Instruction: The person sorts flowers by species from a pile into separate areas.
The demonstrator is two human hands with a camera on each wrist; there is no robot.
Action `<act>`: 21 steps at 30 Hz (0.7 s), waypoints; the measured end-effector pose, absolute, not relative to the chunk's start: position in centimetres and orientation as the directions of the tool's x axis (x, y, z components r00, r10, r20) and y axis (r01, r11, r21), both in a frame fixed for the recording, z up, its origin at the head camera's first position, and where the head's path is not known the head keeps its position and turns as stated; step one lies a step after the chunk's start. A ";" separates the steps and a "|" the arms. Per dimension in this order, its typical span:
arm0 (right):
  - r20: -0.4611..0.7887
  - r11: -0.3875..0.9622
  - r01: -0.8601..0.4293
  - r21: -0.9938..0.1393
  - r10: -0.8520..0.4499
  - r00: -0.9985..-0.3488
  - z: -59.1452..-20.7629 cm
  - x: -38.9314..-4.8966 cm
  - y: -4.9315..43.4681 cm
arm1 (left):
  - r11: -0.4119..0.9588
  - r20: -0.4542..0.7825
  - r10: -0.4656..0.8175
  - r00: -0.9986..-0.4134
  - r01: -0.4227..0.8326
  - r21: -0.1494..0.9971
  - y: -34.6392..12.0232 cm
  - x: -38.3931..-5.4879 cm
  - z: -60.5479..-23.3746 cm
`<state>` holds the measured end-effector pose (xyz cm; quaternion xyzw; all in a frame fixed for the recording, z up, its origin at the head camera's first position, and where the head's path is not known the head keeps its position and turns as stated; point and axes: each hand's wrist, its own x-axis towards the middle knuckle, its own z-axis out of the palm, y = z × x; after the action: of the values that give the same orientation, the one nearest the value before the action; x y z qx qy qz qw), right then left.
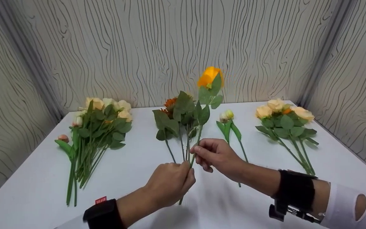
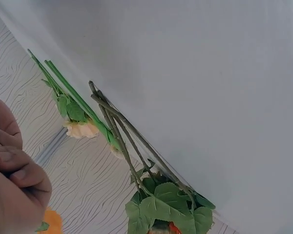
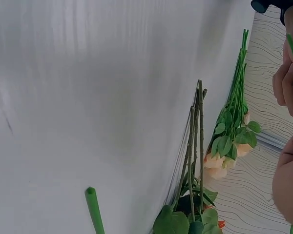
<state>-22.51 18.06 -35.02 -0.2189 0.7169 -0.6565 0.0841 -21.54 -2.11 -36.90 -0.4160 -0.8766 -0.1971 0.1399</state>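
1. Location: a single orange flower [image 1: 208,78] is held upright above the white table [image 1: 145,143], its head clear of the rust-red flowers [image 1: 171,103] lying behind.
2. Left grip: the lower stem [image 1: 199,136] is gripped by the left hand [image 1: 173,181], fingers curled round it, with the stem's tail protruding below.
3. Right grip: the stem is pinched higher up, between thumb and fingertip, by the right hand [image 1: 219,156].
4. Weight and stiffness (judged by eye, no load applied): the piece is assessed as light and apparently artificial; the straight stem is expected to be fairly stiff, though it may flex.
5. Fragility: petals and leaves [image 1: 210,95] are judged soft and liable to be creased or bent if squeezed.
6. Slip: the narrow stem may be rolled or slid between fingertips; a light pinch is considered sufficient.
7. Recommended hold: the bare stem below the leaves should be taken; contact with the bloom is to be avoided.
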 end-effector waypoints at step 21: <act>0.224 0.312 -0.285 -0.906 -0.216 -0.950 -35.2 -24.2 21.8 | 0.658 0.309 0.616 -0.725 0.689 0.303 -6.7 -24.1 -37.6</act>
<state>-24.25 21.78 -35.22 -0.1548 0.8094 -0.5657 -0.0302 -24.08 -6.74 -37.59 -0.3602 -0.9061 -0.2029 0.0897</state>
